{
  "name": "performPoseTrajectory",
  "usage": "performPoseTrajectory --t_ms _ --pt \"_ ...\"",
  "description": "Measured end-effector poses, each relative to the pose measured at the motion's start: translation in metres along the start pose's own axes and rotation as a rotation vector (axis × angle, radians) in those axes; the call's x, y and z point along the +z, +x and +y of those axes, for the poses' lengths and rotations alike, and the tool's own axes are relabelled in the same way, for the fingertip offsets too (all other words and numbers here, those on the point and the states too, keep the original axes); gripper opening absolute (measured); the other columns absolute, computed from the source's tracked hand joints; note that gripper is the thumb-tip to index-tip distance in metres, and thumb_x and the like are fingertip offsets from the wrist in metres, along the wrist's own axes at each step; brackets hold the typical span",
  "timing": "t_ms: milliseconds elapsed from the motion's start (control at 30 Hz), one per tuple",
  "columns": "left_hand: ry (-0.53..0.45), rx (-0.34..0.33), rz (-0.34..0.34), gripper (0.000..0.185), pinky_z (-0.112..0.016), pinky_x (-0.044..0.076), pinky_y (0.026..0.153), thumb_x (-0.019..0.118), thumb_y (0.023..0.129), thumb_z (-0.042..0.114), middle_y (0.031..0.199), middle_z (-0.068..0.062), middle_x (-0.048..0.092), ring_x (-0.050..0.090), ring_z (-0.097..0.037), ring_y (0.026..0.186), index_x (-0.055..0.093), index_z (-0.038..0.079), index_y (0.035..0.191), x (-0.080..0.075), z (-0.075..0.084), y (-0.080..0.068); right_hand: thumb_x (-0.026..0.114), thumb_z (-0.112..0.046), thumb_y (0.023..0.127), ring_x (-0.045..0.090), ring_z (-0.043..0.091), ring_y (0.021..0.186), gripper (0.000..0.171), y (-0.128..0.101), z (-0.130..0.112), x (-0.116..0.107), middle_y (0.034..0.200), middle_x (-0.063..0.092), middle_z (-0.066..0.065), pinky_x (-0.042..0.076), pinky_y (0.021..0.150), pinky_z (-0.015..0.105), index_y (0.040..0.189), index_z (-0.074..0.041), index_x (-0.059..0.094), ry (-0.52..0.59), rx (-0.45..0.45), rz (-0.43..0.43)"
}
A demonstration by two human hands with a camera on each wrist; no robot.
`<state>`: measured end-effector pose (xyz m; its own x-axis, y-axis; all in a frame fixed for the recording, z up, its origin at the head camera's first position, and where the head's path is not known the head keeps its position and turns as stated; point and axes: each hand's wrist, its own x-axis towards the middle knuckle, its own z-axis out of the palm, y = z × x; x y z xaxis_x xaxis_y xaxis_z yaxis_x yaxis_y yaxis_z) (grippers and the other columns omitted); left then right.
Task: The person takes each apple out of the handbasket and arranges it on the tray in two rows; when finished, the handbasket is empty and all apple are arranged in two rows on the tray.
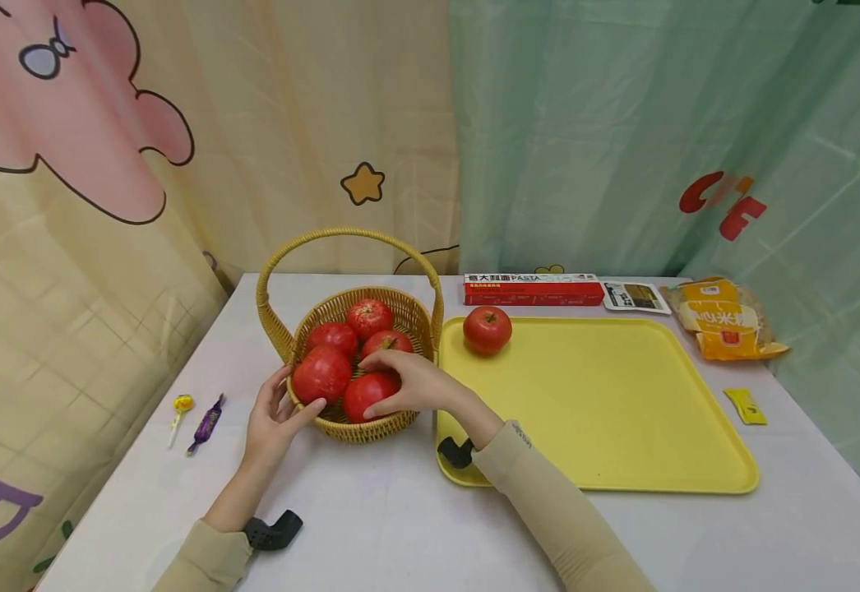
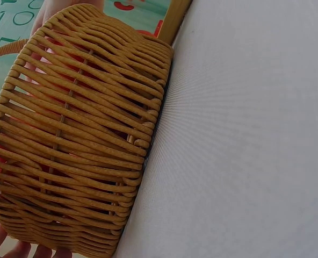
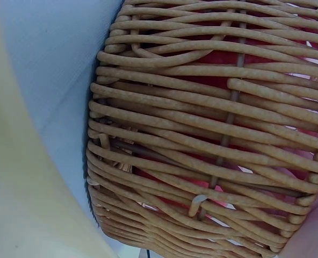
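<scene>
Curling its right hand [image 1: 408,382] over a front tomato [image 1: 367,395] in the basket [image 1: 356,430], left hand [image 1: 275,415] steadying the rim, the person has one tomato [image 1: 487,329] on the tray [image 1: 608,403] and five apparently left

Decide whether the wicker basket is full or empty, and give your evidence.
Full: the wicker basket holds five red fruits, heaped to its rim. The right hand grips one; another lies on the yellow tray.

Staged tabletop set, cartoon-print curtains [image 1: 178,164] as backdrop, white table [image 1: 400,510], yellow tray [image 1: 622,411]
</scene>
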<state>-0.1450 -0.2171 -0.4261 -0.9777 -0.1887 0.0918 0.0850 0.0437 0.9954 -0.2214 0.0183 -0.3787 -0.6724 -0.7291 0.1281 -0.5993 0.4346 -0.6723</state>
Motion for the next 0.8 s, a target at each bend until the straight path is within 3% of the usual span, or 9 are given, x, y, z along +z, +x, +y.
performPoseTrajectory --t_ms 800 --pt "0.018 -0.023 0.006 0.072 -0.014 0.046 0.085 0.069 0.086 0.01 0.149 -0.008 0.027 0.032 -0.031 0.134 0.027 0.01 0.144 0.0003 0.0011 -0.0004 0.079 -0.037 0.075 0.049 0.015 0.113 0.052 0.0013 0.0003 0.001 0.123 0.055 -0.005 0.047 0.094 0.033 0.121 -0.024 0.059 -0.035 0.038 -0.028"
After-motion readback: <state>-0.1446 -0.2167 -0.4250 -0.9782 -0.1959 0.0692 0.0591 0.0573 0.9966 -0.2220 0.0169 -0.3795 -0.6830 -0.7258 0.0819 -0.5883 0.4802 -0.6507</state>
